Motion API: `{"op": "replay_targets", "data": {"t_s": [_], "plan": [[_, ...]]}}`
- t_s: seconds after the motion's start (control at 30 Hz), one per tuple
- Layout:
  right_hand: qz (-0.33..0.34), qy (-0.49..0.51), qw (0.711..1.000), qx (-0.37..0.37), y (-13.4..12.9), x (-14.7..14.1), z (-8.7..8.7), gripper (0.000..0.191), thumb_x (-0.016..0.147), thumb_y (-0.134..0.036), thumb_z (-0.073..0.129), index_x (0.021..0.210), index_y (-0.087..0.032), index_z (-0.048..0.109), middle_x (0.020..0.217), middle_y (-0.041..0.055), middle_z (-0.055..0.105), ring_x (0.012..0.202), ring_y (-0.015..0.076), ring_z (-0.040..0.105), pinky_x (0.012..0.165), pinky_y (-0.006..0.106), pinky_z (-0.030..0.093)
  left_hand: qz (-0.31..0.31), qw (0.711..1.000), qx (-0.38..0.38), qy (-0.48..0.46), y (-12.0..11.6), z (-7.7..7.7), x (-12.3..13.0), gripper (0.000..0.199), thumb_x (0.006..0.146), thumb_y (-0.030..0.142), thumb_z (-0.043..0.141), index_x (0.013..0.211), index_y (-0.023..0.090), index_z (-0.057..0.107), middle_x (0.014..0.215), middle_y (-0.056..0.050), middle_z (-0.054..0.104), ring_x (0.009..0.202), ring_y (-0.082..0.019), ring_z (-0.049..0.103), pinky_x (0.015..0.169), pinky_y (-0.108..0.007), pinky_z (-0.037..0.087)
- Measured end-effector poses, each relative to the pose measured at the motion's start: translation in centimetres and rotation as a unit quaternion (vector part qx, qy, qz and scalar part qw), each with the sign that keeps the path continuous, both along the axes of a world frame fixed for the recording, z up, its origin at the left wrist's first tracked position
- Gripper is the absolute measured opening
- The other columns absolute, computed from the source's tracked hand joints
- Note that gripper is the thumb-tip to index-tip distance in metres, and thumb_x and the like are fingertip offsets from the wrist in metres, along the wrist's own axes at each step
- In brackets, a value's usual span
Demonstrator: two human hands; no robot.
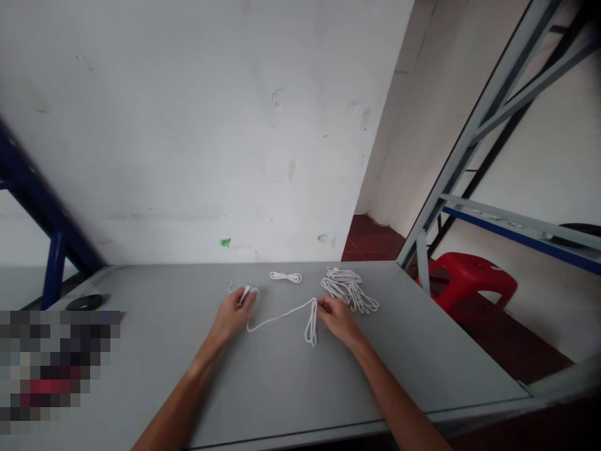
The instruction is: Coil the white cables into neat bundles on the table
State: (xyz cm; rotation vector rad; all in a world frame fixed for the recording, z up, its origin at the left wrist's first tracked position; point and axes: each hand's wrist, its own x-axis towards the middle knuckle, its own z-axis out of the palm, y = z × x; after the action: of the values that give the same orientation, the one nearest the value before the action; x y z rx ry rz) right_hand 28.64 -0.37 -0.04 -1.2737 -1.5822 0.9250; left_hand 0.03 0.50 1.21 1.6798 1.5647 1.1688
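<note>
A white cable (pixel 280 316) runs across the grey table between my two hands. My left hand (pixel 236 310) is closed on the cable's connector end, with a small loose curl of cable or tie just behind it. On the other side, my right hand (pixel 335 315) pinches the top of several gathered loops of the same cable, which hang down beside the fingertips. Behind and between the hands lies a small bundled white cable (pixel 286 276). A larger pile of coiled white cables (pixel 348 285) rests just beyond my right hand.
The grey table (pixel 272 394) meets a white wall at the back. At the left are a dark mouse-like object (pixel 85 302), a blurred-out patch and a blue metal post (pixel 54 238). To the right stand a grey metal frame (pixel 451 181) and a red plastic stool (pixel 474 279).
</note>
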Motion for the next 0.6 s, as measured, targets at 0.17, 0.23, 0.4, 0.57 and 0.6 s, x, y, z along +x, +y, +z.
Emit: {"op": "replay_targets", "data": {"t_s": [0.17,0.23,0.4,0.57,0.6], "plan": [[0.094,0.021,0.995,0.031,-0.7,-2.9,-0.4,0.024,0.084,-0.035,0.056,0.069,-0.017,0.059,0.062,-0.0029,0.054,0.059,0.0120,0.047,0.056,0.023,0.036,-0.167,0.985,-0.026,0.035,-1.6,0.2,3.9,0.054,0.081,0.054,0.061,0.121,0.017,0.062,0.070,0.003,0.055,0.059,-0.013,0.046,0.057,-0.023,0.037],[0.125,0.026,0.991,0.026,-0.9,-3.6,-0.6,0.022,0.085,-0.032,0.057,0.069,-0.017,0.059,0.061,-0.0031,0.053,0.057,0.0113,0.045,0.054,0.023,0.035,-0.223,0.973,-0.027,0.056,-2.1,0.4,4.8,0.053,0.084,0.052,0.060,0.124,0.019,0.061,0.066,0.004,0.054,0.057,-0.012,0.044,0.056,-0.023,0.035],[0.165,0.027,0.986,0.010,-1.3,-4.4,-0.7,0.022,0.085,-0.031,0.057,0.069,-0.017,0.064,0.060,-0.0022,0.058,0.055,0.0120,0.046,0.052,0.023,0.036,-0.280,0.957,-0.010,0.082,-2.4,1.0,5.1,0.037,0.092,0.047,0.048,0.105,0.020,0.069,0.075,0.000,0.065,0.063,-0.014,0.050,0.061,-0.023,0.035],[0.155,-0.031,0.987,0.024,-1.2,-3.6,0.0,0.028,0.087,-0.032,0.053,0.064,-0.018,0.063,0.060,-0.0023,0.059,0.056,0.0128,0.048,0.055,0.023,0.036,-0.214,0.969,0.004,0.121,-1.7,0.2,4.6,0.036,0.092,0.044,0.043,0.073,0.019,0.059,0.063,0.001,0.057,0.060,-0.014,0.047,0.061,-0.025,0.032],[0.143,-0.043,0.988,0.029,-1.1,-3.3,0.1,0.031,0.088,-0.033,0.052,0.062,-0.019,0.061,0.058,-0.0024,0.058,0.055,0.0129,0.048,0.055,0.023,0.036,-0.195,0.973,0.007,0.121,-1.6,0.1,4.5,0.036,0.092,0.044,0.042,0.070,0.019,0.056,0.062,0.001,0.055,0.060,-0.015,0.046,0.061,-0.025,0.032]]}}
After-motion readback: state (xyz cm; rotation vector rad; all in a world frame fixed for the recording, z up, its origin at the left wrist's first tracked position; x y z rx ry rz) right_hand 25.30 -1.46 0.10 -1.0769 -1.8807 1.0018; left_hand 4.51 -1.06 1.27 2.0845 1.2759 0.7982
